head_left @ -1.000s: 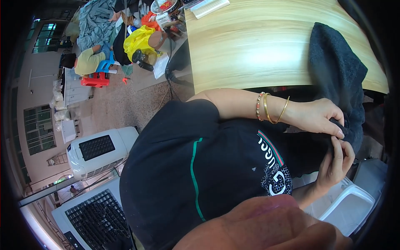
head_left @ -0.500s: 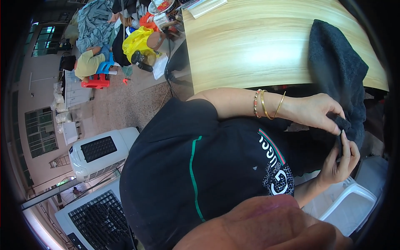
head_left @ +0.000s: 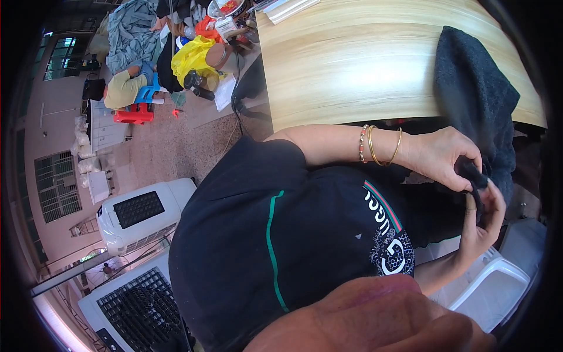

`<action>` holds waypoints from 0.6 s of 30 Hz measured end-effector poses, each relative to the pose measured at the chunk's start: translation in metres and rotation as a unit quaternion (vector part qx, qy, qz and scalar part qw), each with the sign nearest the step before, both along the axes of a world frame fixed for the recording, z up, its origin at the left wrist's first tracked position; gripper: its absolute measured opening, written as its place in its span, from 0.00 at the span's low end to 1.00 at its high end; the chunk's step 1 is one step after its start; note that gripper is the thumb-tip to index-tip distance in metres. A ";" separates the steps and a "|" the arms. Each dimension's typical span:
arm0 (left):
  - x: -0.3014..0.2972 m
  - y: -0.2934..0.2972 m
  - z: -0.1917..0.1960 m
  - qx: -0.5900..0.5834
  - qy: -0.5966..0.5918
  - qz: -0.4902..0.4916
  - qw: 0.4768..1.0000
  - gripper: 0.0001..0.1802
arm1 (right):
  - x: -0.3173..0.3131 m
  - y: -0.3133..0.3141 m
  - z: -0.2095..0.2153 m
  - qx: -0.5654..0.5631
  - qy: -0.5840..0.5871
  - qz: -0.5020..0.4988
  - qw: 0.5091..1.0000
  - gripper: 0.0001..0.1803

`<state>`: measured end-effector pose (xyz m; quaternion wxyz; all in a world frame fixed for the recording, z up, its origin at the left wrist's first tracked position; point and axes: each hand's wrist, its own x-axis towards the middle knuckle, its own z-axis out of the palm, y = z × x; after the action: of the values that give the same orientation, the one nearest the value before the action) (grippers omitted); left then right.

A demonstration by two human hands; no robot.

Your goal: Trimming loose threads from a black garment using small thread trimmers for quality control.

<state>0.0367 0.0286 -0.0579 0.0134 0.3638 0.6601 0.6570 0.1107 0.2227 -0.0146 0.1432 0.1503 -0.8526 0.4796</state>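
A dark charcoal, fuzzy fabric piece [head_left: 478, 79] lies over the table's edge and hangs down at the right. Its narrow dark edge or strip [head_left: 472, 175] is pinched between my hands. My left hand [head_left: 443, 157], with bangles at the wrist, holds the strip between thumb and fingers. Close below, my right hand [head_left: 484, 226] has its fingers curled around the strip's lower part, which bends in a loop. The fingertips of both hands nearly meet. Where the strip joins the larger cloth cannot be made out.
The light wood table [head_left: 352, 64] stretches across the top, papers [head_left: 287, 9] at its corner. A white plastic chair [head_left: 495, 287] stands lower right. White air coolers [head_left: 146, 214] stand left. Farther off are a yellow bag [head_left: 193, 56], a seated person [head_left: 126, 89] and a red stool [head_left: 134, 113].
My left hand has turned slightly and shifted a little. The right hand's fingers have moved up and curled more, and the held strip now bends into a loop. The larger cloth barely moved.
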 end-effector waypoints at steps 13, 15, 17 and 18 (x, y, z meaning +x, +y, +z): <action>-0.007 -0.012 -0.004 0.000 0.045 -0.033 0.998 0.12 | -0.019 0.009 -0.008 -0.060 -0.169 0.038 0.983 0.18; -0.004 -0.010 0.000 0.015 0.060 -0.014 0.998 0.11 | -0.019 0.012 -0.014 -0.105 -0.170 0.050 0.979 0.17; -0.006 -0.007 0.005 -0.024 0.072 -0.025 0.997 0.13 | -0.013 0.014 -0.014 -0.097 -0.138 0.022 0.986 0.15; -0.005 -0.007 0.003 -0.018 0.083 -0.012 0.996 0.12 | -0.014 0.012 -0.016 -0.095 -0.123 0.027 0.988 0.13</action>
<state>0.0320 0.0217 -0.0548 -0.0274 0.4248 0.6665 0.6120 0.0969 0.2347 -0.0309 0.0380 0.0992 -0.8100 0.5767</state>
